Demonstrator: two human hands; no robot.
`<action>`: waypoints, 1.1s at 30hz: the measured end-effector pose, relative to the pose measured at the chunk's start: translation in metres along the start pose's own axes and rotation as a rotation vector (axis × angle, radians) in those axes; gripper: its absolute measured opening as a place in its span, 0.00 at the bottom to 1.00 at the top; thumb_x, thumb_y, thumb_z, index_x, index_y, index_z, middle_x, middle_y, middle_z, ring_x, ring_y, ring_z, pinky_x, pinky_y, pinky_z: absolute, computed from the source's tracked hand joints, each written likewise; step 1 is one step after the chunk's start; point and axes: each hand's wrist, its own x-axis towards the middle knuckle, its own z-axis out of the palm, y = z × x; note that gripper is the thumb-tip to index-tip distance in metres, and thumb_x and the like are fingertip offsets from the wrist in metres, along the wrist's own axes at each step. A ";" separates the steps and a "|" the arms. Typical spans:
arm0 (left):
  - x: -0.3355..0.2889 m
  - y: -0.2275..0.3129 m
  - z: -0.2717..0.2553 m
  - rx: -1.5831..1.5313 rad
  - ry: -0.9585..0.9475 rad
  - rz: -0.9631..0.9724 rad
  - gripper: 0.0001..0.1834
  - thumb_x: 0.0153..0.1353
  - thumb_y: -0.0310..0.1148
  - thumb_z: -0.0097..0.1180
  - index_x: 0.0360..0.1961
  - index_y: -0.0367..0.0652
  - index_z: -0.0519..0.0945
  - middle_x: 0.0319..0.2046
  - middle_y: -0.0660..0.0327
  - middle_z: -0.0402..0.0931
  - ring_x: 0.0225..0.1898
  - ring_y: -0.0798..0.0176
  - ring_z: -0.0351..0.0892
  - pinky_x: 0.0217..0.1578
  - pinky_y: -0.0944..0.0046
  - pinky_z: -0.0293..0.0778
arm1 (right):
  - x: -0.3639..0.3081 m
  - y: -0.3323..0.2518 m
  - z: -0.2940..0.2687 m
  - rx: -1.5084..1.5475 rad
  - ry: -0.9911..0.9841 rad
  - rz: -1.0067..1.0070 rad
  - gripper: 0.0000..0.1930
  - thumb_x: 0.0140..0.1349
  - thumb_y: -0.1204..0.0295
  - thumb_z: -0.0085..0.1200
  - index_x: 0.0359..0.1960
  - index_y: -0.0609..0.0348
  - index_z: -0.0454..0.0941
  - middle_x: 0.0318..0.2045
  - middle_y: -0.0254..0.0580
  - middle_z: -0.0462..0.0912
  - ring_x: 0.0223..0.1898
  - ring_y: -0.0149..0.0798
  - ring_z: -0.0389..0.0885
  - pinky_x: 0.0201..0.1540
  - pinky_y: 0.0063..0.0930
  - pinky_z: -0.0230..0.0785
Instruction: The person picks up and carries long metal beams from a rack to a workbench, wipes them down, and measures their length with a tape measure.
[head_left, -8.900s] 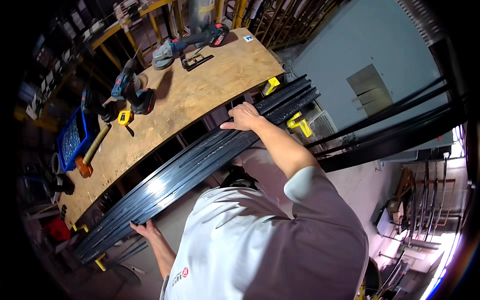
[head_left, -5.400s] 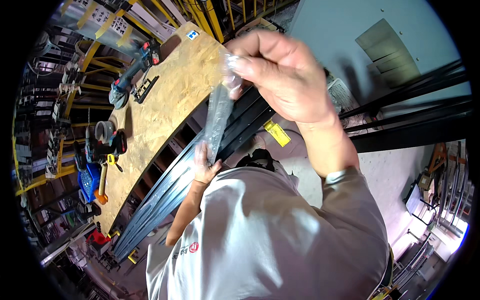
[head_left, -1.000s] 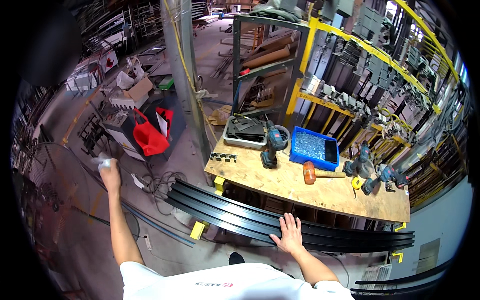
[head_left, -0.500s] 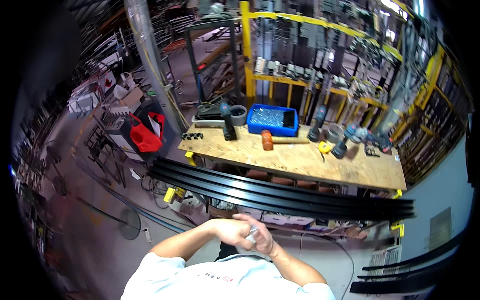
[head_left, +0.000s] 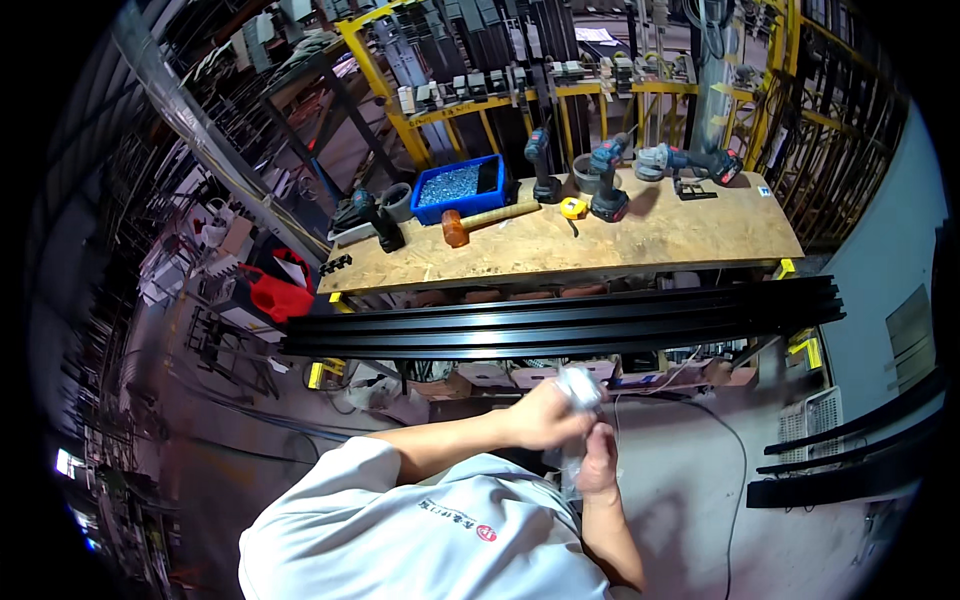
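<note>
In front of my chest my left hand (head_left: 543, 416) is closed around a shiny whitish bundle (head_left: 579, 387), whose kind is too blurred to make out. Just below it, my right hand (head_left: 599, 462) is curled, its thumb side up. Crumpled clear plastic (head_left: 571, 474) hangs at its palm, apparently gripped by the fingers, which are partly hidden. Beyond both hands, long black metal profiles (head_left: 480, 335) lie side by side along the near side of the workbench, touched by neither hand.
On the wooden workbench (head_left: 650, 235) are a mallet (head_left: 456, 229), a blue bin of small metal parts (head_left: 430, 206), a yellow tape measure (head_left: 573, 208) and several power tools, including a cordless drill (head_left: 607, 180). More black profiles (head_left: 840, 480) jut in at right; a cable (head_left: 738, 490) lies on the floor.
My view has turned right. The hands, earlier together around the whitish thing, now stand apart: left higher with the bundle, right lower with clear plastic showing beside it.
</note>
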 end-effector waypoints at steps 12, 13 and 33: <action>0.177 -0.010 0.088 0.340 -0.539 0.731 0.25 0.58 0.49 0.60 0.11 0.42 0.77 0.12 0.54 0.73 0.20 0.47 0.78 0.27 0.49 0.75 | 0.026 -0.156 -0.056 0.165 0.568 0.066 0.29 0.81 0.51 0.35 0.70 0.61 0.65 0.60 0.50 0.77 0.61 0.45 0.77 0.63 0.40 0.71; 0.194 -0.001 0.089 0.288 -0.580 0.773 0.26 0.58 0.50 0.60 0.11 0.43 0.77 0.12 0.55 0.73 0.19 0.48 0.78 0.27 0.49 0.75 | 0.036 -0.199 -0.034 0.144 0.506 0.074 0.27 0.82 0.55 0.31 0.72 0.59 0.64 0.60 0.50 0.76 0.61 0.43 0.77 0.64 0.36 0.70; 0.381 -0.043 0.098 -0.439 -0.556 0.842 0.11 0.52 0.30 0.69 0.24 0.33 0.80 0.23 0.51 0.80 0.27 0.50 0.83 0.31 0.53 0.79 | 0.145 -0.244 -0.160 0.615 0.420 0.081 0.18 0.74 0.72 0.50 0.60 0.70 0.72 0.56 0.53 0.80 0.56 0.43 0.82 0.59 0.36 0.74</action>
